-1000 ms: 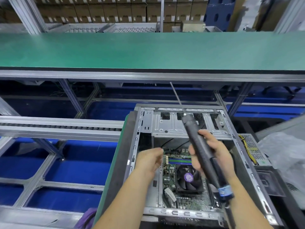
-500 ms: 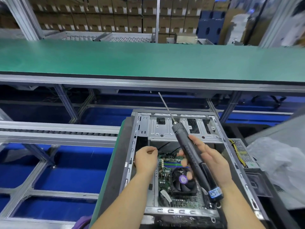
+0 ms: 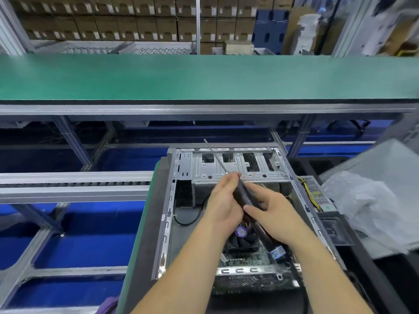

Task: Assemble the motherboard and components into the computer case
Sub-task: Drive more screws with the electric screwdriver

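Both hands, left hand (image 3: 223,200) and right hand (image 3: 272,214), are gripping the electric screwdriver (image 3: 246,196) over the computer case (image 3: 167,211), whose motherboard (image 3: 244,257) is sitting inside, seemingly awaiting screws.

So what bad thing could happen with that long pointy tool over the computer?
Both the left hand and the right hand hold the electric screwdriver above the open computer case. If it slips, its body could knock the cooler fan or scratch the motherboard right underneath. The long bit might also scrape the metal drive bay.
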A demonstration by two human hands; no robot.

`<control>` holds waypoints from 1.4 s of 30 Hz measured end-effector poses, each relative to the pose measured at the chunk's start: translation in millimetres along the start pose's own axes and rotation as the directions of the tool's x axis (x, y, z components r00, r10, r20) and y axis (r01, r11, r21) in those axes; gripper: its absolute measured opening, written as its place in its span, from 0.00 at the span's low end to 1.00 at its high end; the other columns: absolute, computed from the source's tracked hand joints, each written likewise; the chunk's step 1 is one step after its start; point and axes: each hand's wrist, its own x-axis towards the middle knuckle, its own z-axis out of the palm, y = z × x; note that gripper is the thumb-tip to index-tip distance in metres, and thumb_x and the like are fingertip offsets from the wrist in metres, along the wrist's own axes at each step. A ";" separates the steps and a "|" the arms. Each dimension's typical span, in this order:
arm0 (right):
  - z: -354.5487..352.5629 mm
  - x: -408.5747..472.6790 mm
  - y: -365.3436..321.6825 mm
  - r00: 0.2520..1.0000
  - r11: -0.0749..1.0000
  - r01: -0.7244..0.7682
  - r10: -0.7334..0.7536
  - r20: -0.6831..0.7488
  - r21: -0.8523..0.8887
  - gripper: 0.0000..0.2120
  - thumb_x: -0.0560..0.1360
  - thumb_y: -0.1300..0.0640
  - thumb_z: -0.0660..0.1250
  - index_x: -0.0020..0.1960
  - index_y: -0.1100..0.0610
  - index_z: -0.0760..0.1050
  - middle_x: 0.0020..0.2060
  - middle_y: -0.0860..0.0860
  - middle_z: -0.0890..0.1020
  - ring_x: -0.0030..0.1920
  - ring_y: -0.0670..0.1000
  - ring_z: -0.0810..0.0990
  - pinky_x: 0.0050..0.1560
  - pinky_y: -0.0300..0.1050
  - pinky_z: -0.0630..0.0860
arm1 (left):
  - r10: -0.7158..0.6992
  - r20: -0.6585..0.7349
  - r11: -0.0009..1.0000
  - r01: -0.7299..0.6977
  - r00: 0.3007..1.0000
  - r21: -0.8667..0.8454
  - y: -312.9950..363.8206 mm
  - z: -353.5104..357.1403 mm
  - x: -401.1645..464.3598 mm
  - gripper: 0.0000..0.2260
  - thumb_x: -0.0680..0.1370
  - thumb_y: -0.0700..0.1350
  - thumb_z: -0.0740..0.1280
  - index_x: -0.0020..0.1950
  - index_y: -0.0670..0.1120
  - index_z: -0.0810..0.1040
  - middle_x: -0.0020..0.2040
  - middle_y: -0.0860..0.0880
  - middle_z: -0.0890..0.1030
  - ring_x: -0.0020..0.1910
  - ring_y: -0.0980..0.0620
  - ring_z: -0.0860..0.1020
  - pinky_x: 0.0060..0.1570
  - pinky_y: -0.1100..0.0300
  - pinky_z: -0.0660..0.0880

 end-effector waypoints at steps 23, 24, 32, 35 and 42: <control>25.0 4.1 -34.5 0.774 0.517 0.406 0.243 -0.585 0.753 0.14 0.66 0.37 0.79 0.45 0.44 0.84 0.52 0.56 0.86 0.58 0.57 0.84 0.57 0.63 0.80 | -0.274 0.180 0.896 0.183 0.945 0.404 40.6 -23.9 -17.0 0.09 0.79 0.44 0.68 0.58 0.44 0.80 0.58 0.43 0.83 0.58 0.46 0.81 0.63 0.45 0.74; 17.0 7.8 -31.4 0.758 0.515 0.434 0.234 -0.608 0.739 0.11 0.70 0.39 0.77 0.45 0.44 0.83 0.49 0.55 0.86 0.56 0.57 0.84 0.55 0.64 0.81 | -0.263 0.117 0.850 0.172 0.958 0.498 41.1 -35.9 -14.0 0.09 0.79 0.43 0.68 0.58 0.44 0.81 0.55 0.46 0.84 0.54 0.50 0.82 0.62 0.50 0.75; -47.6 25.8 -18.2 0.725 0.413 0.521 0.249 -0.643 0.747 0.19 0.78 0.42 0.67 0.55 0.55 0.67 0.40 0.53 0.84 0.48 0.57 0.84 0.51 0.64 0.81 | -0.111 -0.448 0.954 0.221 0.887 0.202 24.3 -91.1 26.1 0.02 0.77 0.33 0.68 0.46 0.37 0.79 0.34 0.45 0.77 0.30 0.54 0.73 0.28 0.64 0.75; -51.9 33.2 -16.4 0.747 0.492 0.458 0.239 -0.621 0.740 0.18 0.79 0.41 0.64 0.55 0.54 0.66 0.37 0.50 0.84 0.43 0.53 0.85 0.45 0.57 0.83 | -0.090 -0.516 0.931 0.256 0.852 0.260 21.4 -88.3 43.1 0.03 0.78 0.31 0.66 0.46 0.36 0.78 0.36 0.44 0.79 0.30 0.53 0.73 0.26 0.65 0.74; -25.8 57.5 4.9 0.751 0.692 0.312 0.239 -0.615 0.650 0.14 0.80 0.40 0.61 0.51 0.51 0.69 0.39 0.53 0.87 0.42 0.56 0.87 0.39 0.55 0.84 | 0.296 -0.378 0.530 0.179 0.877 0.829 -0.1 -106.8 53.5 0.06 0.76 0.36 0.71 0.41 0.46 0.82 0.40 0.46 0.83 0.42 0.48 0.80 0.36 0.64 0.73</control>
